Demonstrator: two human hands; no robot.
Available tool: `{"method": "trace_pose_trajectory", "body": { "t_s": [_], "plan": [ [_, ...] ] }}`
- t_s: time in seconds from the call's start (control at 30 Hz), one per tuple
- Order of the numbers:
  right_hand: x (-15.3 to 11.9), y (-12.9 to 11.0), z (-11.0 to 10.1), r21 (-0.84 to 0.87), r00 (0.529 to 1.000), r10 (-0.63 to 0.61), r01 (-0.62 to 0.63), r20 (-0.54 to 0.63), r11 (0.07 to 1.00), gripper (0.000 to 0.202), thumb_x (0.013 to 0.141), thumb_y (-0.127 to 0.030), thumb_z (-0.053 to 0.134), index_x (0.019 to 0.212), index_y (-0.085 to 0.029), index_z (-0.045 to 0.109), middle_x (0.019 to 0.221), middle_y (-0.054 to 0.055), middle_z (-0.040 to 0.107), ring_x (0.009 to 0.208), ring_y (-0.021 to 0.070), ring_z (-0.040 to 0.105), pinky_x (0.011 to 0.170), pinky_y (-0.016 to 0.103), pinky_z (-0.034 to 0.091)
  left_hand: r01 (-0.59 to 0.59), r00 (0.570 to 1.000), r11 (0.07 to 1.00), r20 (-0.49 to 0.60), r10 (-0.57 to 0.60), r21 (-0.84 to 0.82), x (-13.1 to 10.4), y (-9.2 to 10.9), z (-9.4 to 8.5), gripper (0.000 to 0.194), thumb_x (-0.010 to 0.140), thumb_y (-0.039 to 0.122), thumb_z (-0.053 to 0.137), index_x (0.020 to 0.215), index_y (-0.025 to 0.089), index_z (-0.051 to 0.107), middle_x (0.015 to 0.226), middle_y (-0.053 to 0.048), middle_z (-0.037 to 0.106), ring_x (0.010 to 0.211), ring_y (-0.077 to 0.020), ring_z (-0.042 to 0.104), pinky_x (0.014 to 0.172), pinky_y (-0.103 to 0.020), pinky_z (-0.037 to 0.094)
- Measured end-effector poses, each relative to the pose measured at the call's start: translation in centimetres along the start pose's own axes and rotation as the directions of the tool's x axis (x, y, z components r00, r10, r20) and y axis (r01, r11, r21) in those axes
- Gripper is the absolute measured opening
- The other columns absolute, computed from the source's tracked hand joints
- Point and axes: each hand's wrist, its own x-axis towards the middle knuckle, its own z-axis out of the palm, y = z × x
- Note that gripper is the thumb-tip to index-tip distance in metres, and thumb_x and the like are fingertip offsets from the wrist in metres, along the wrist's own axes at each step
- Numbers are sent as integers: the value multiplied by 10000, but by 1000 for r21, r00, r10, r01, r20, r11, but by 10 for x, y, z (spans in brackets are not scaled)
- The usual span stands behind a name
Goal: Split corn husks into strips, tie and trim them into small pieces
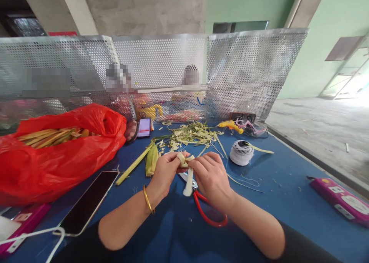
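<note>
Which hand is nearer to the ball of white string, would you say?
Right: the right hand is left of the ball of white string, across a gap; the left hand is farther left.

Blue tabletop [253,224] before me, dark edge along right. Perforated metal screen [161,59] standing across far side, blurry people showing through its holes. Behind it, rough gray concrete wall [144,9], pale pillar [76,11] slanting at my left, dim window [29,26] beyond. Light green wall [323,67] to my right, brownish panel [344,48] on it. Gray concrete floor [311,128], bits scattered about. Bright daylight at far-right opening [356,82].
</note>
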Motion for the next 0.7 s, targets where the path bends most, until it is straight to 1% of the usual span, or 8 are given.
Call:
{"method": "trace_pose_trajectory", "body": {
  "t_s": [0.13,0.23,0.33,0.37,0.43,0.57,0.63,0.7],
  "plan": [
    [0,2,2,237,963,268,-265,20,935,168,897,-167,457,819,-181,606,749,33,644,713,164,567,744,320,369,43,999,999,-1,-43,-4,0,-3,1,266,559,344,752,699,156,627,557,22,631,482,-115,591,494,-214,473],
    [3,6,5,490,852,504,-504,144,711,124,856,-242,539,757,-190,594,860,41,644,819,170,579,745,289,408,69,997,998,33,-70,14,0,-2,0,330,522,375,788,672,157,593,567,27,627,463,-118,600,473,-208,456],
    [5,11,6,596,763,547,-628,344,501,136,837,-296,525,748,-195,545,759,7,607,724,149,551,672,262,422,92,991,995,97,-96,44,0,-1,-2,363,494,399,811,625,152,578,528,36,594,435,-103,574,439,-192,425],
    [6,12,6,581,752,529,-649,393,491,145,837,-306,508,741,-198,523,706,-9,577,673,138,523,632,252,409,101,987,993,120,-107,54,0,0,-3,371,491,404,816,616,152,576,516,37,587,430,-100,566,434,-190,420],
    [7,14,4,519,758,489,-652,431,553,153,836,-307,480,722,-205,478,652,-29,522,611,122,466,574,237,365,130,978,989,155,-140,71,1,0,-4,380,489,414,823,613,148,582,510,30,588,431,-95,558,425,-185,412],
    [8,13,-1,380,784,480,-615,394,691,178,820,-277,467,669,-212,398,586,-51,449,548,106,387,521,229,282,208,955,974,198,-222,86,4,-1,-7,375,490,407,834,630,141,610,523,14,601,436,-97,557,403,-183,403],
    [8,12,0,386,778,497,-625,385,678,190,812,-288,468,657,-212,389,559,-59,425,528,102,365,508,228,266,245,942,966,216,-256,77,5,0,-8,339,523,385,827,640,139,624,533,4,610,446,-100,562,410,-187,418],
    [7,12,4,439,750,532,-661,393,609,210,808,-329,467,647,-212,398,550,-61,416,526,102,364,503,226,276,288,930,956,225,-292,54,6,0,-9,272,578,339,805,640,138,633,547,-7,619,465,-104,577,420,-186,431]
  ]
}}
